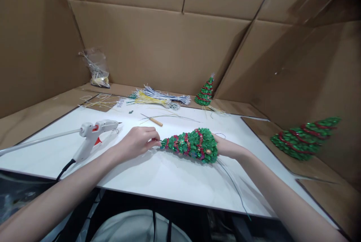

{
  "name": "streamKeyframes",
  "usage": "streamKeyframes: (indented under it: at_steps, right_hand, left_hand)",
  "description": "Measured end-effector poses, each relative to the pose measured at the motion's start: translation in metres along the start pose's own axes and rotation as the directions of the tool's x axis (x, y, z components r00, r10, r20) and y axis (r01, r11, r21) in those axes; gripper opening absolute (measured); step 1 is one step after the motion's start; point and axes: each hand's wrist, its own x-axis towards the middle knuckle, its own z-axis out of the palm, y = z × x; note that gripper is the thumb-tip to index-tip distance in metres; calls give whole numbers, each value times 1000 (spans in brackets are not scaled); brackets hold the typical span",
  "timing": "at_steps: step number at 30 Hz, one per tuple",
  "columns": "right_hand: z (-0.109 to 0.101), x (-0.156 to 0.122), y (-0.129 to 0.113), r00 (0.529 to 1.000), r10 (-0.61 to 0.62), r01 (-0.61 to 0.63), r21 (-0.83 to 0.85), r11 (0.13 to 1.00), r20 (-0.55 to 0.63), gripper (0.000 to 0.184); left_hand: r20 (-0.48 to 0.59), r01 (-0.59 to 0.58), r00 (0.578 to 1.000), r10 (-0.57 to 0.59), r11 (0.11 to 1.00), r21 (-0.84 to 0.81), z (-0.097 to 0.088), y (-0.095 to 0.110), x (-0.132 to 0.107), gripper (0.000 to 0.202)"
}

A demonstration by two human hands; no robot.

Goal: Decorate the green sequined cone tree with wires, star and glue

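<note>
A small green decorative Christmas tree (pixel 183 146) lies on its side with its tip to the left, trimmed with red tinsel garland and small coloured ornaments. At that tip, the thumb and fingers of my left hand (pixel 142 140) pinch together; a thin pale bit, perhaps wire, shows there. My right hand (pixel 222 147) reaches into the wide base from the right, so its fingers are hidden inside. Thin wires (pixel 232 182), one dark green, trail out from the base across the white board (pixel 169 182).
A white glue gun (pixel 94 135) with a long glue stick stands at left. Beyond my hands lie a wooden-handled awl (pixel 156 121) and bundles of wire (pixel 158 98). Two more trees (pixel 205 92) stand at back and right. A plastic bag (pixel 97 69) leans against the cardboard wall (pixel 158 43).
</note>
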Motion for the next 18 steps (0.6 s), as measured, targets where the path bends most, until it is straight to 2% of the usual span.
streamKeyframes:
  at_steps: [4, 7, 11, 18]
  right_hand:
    - [4, 3, -2, 998, -60, 60, -9, 998, 7, 55]
    - [6, 3, -2, 998, -68, 68, 7, 998, 11, 60]
    - [10, 5, -6, 992, -122, 122, 35, 992, -14, 59]
    - [15, 12, -14, 983, -185, 183, 119, 976, 13, 61]
  left_hand:
    - [-14, 11, 1000, -12, 998, -61, -2, 3, -1, 13]
    - [-16, 1, 1000, -2, 998, -64, -3, 4, -2, 13]
    - [-5, -29, 1000, 29, 999, -16, -2, 3, -2, 16]
    - [28, -62, 998, 60, 995, 74, 0, 6, -1, 28]
